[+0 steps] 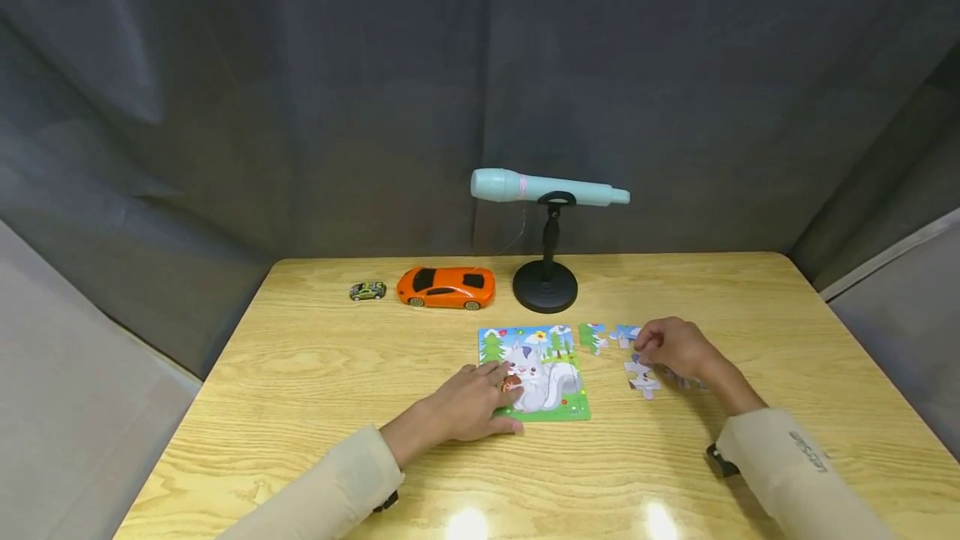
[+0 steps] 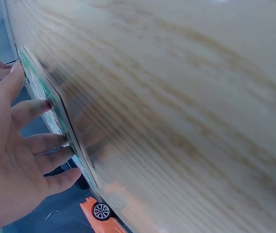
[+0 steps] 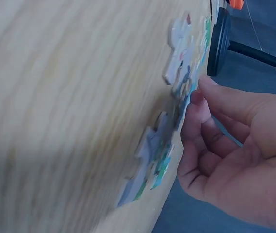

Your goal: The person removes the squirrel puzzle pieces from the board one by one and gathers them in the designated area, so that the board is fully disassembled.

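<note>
While the left hand [image 1: 468, 407] lies flat with fingers spread on the puzzle board [image 1: 534, 372] near the table's [image 1: 315, 357] middle, the right hand [image 1: 670, 348] curls over loose puzzle pieces [image 1: 641, 377] just right of it; a careless sweep could scatter them. Seen from the left wrist, straight fingers [image 2: 40, 143] press the board's edge [image 2: 55, 104]; easing off might let it slide. Seen from the right wrist, fingertips [image 3: 198, 109] pinch a piece [image 3: 181, 77] lightly, so it may slip.
</note>
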Tool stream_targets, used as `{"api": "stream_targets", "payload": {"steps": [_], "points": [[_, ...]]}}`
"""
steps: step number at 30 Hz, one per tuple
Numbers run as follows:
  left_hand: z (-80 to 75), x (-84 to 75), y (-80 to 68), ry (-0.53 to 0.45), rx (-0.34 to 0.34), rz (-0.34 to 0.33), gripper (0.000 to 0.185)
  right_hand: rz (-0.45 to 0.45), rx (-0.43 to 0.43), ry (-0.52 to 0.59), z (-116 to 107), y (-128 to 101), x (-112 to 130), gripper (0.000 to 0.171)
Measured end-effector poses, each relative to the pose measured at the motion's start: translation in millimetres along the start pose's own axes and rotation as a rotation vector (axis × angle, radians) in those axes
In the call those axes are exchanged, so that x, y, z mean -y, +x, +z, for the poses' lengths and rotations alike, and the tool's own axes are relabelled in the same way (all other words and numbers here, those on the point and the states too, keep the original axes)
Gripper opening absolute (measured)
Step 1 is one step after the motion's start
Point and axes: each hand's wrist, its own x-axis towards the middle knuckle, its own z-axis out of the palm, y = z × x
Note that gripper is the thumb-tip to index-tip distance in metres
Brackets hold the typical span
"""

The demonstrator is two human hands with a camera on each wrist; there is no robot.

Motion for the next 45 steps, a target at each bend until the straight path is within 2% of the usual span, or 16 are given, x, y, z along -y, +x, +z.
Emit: {"api": "stream_targets", "payload": {"steps": [6, 12, 20, 30, 37, 45], "points": [[2.5, 2.7, -2.7, -0.01, -0.011, 0.013, 0.058, -0.047, -0.041, -0.028, 4, 8, 8, 0.008], [6.9, 5.8, -7.1, 0.001, -0.04, 0.033, 0.058, -0.061, -0.036, 0.008, 15, 18, 26, 0.009], [8.9, 8.7, -10.0, -0.019, -0.06, 0.039, 0.058, -0.095, 0.005, 0.064, 36, 36, 59, 0.014], [10.3, 13.1, -13.3, -0.033, -0.089, 0.052, 0.057, -0.147, 0.075, 0.058, 67, 55, 103, 0.015], [9.2, 16.5, -19.8, -0.024, -0.068, 0.026, 0.055, -0.123, 0.117, 0.058, 85, 60, 118, 0.014], [9.7, 17.6, -23.0, -0.022, -0.09, 0.036, 0.055, -0.095, 0.125, 0.052, 97, 61, 126, 0.017]]}}
